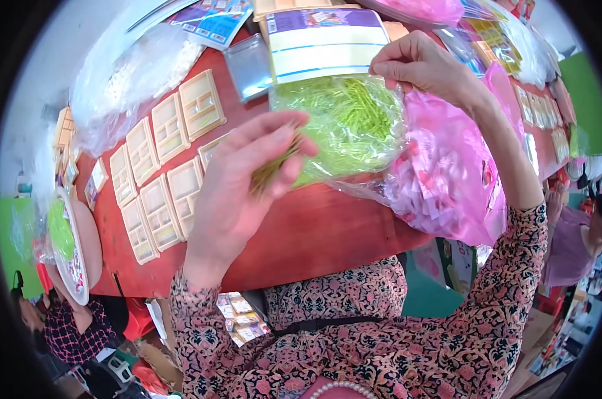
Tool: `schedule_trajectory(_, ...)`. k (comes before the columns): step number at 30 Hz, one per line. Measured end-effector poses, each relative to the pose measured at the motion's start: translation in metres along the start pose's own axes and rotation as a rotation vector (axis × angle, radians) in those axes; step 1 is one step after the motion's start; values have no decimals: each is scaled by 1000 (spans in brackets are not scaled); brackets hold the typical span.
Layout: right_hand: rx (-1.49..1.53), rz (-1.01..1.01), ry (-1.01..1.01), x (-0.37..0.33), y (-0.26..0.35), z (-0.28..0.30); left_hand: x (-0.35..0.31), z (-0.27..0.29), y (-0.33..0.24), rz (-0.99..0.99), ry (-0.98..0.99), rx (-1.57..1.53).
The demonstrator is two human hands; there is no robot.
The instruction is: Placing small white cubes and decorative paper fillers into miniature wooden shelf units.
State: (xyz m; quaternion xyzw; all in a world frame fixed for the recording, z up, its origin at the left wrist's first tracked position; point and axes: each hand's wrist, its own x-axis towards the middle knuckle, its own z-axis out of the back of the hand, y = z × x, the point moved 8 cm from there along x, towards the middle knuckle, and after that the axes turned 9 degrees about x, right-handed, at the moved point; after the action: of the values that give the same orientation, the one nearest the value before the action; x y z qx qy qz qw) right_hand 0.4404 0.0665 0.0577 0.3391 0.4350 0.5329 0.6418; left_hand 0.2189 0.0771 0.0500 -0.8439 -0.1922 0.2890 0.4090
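My left hand (238, 176), slightly blurred, is closed round a bundle of thin yellow-green sticks (274, 166) above the near part of the table. My right hand (434, 70) is pinched at the right edge of a white and purple printed card (327, 53); whether it grips the card or something small, I cannot tell. Below the card lies a clear plastic bag (301, 100) full of bright green thin sticks (364, 116). Left of my left hand, beige compartment trays (158, 216) stand in two rows, some with small green pieces in them.
A pink bag of small packets (440, 173) lies right of the green sticks. A clear bag of white pieces (141, 73) and a clear plastic box (249, 66) are farther back. A white basin (82, 246) stands at the left edge of the red table (301, 233). Other people sit on both sides.
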Motion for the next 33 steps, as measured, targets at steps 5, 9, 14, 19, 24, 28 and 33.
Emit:
schedule_trajectory(5, 16, -13, 22, -7, -15, 9, 67, -55, 0, -70, 179, 559)
schedule_trajectory(9, 40, -4, -15, -12, -38, 23, 131, -53, 32, -20, 330, 816)
schedule_trajectory(14, -19, -60, -157, -37, -57, 56, 133, -55, 28, -471, 420, 1483)
schedule_trajectory(19, -17, -109, -357, -76, -51, 90, 105, -72, 11, -871, 188, 1753)
schedule_trajectory(24, 58, 22, -595, -129, -63, 124, 105, -75, 21, -931, 60, 2054)
schedule_trajectory(28, 44, -50, -560, -145, -94, 133, 94, -86, 26, -991, 123, 2071)
schedule_trajectory(33, 40, -47, -514, -133, -89, 127, 73, -85, 15, -955, 189, 2046)
